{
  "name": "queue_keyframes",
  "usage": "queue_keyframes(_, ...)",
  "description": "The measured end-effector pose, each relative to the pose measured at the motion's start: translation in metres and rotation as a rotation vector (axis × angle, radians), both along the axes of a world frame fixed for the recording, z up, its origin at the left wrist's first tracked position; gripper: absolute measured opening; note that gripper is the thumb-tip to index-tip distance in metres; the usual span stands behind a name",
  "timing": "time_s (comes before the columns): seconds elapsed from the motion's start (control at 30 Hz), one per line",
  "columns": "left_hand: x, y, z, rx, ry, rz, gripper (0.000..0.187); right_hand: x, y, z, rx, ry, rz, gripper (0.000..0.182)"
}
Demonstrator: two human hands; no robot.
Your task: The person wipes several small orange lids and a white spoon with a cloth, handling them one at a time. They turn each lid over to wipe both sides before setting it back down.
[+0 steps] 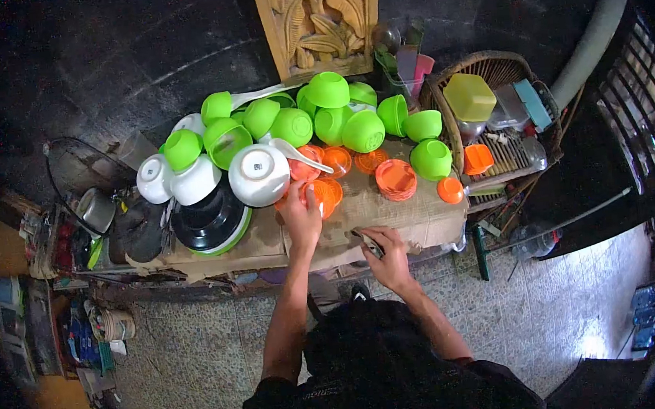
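My left hand (302, 216) is at the left edge of an orange dish (328, 195), its thumb and fingers closed on the rim. Just left of it a white bowl (258, 181) lies upside down, with a white spoon (302, 156) across its top. My right hand (387, 257) is low over the cardboard (431, 227) near the front edge, fingers curled around something small, dark and pale that I cannot make out. A stack of orange dishes (396, 179) stands beyond it, and an orange cup (450, 190) lies to the right.
Several green bowls (362, 131) are heaped along the back. A black pan-like dish (209, 220) sits at the left under white bowls (196, 181). At the right stands a wicker basket (451, 129) with plastic containers. A carved wooden panel (321, 20) rises behind.
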State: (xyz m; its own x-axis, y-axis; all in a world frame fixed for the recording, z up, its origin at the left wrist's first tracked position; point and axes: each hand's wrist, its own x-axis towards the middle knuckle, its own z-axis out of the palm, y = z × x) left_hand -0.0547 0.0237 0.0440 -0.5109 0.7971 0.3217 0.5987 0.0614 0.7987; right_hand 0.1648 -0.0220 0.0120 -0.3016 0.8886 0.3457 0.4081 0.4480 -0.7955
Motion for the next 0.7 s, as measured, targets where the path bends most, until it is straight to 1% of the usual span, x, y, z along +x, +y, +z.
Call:
queue_keyframes(0.03,0.000,0.005,-0.005,0.145,0.075,-0.005,0.026,-0.001,0.000,0.002,0.003,0.001,0.001,0.049)
queue_keyframes(0.07,-0.001,0.009,-0.009,0.149,0.076,-0.005,0.026,-0.002,-0.001,0.004,-0.012,0.005,0.008,0.049)
queue_keyframes(0.13,-0.004,0.013,-0.015,0.042,0.352,0.005,0.021,-0.003,-0.001,0.006,-0.026,0.008,0.014,0.048)
queue_keyframes(0.2,-0.003,0.015,-0.016,0.028,0.383,0.022,0.021,-0.002,0.001,0.008,-0.021,-0.012,0.011,0.048)
queue_keyframes(0.27,-0.004,0.012,-0.009,0.023,0.472,-0.015,0.026,-0.002,0.012,0.006,-0.023,-0.002,0.002,0.047)
queue_keyframes(0.33,-0.008,0.012,-0.015,0.056,0.448,-0.016,0.026,-0.009,0.028,0.013,-0.022,0.009,-0.007,0.045)
queue_keyframes(0.4,-0.011,0.012,-0.018,0.095,0.424,-0.012,0.025,-0.024,0.059,0.025,0.003,0.033,-0.135,0.037)
queue_keyframes(0.43,-0.010,0.010,-0.019,0.079,0.338,-0.016,0.026,-0.033,0.076,0.028,0.111,0.081,-0.155,0.030)
queue_keyframes(0.47,-0.010,0.008,-0.021,0.060,0.252,-0.017,0.026,-0.042,0.095,0.031,0.116,0.081,-0.150,0.030)
queue_keyframes(0.5,-0.010,0.006,-0.022,0.121,0.338,0.003,0.027,-0.052,0.112,0.038,0.155,0.055,-0.124,0.031)
queue_keyframes(0.53,-0.009,0.002,-0.022,0.120,0.334,0.012,0.027,-0.059,0.125,0.039,0.192,0.029,-0.097,0.031)
queue_keyframes(0.57,-0.007,-0.002,-0.022,0.131,0.259,-0.002,0.027,-0.066,0.134,0.039,0.193,0.026,-0.087,0.031)
queue_keyframes(0.6,-0.005,-0.007,-0.021,0.143,0.184,-0.016,0.026,-0.073,0.143,0.038,0.212,-0.062,-0.096,0.033)
queue_keyframes(0.63,0.000,-0.012,-0.016,0.194,0.164,0.016,0.024,-0.079,0.149,0.037,0.235,-0.149,-0.104,0.034)
queue_keyframes(0.67,0.000,-0.017,-0.016,0.200,0.162,0.027,0.024,-0.083,0.153,0.035,0.242,-0.149,-0.094,0.034)
queue_keyframes(0.7,-0.001,-0.024,-0.020,0.206,0.074,0.000,0.023,-0.086,0.153,0.036,0.222,-0.190,-0.088,0.033)
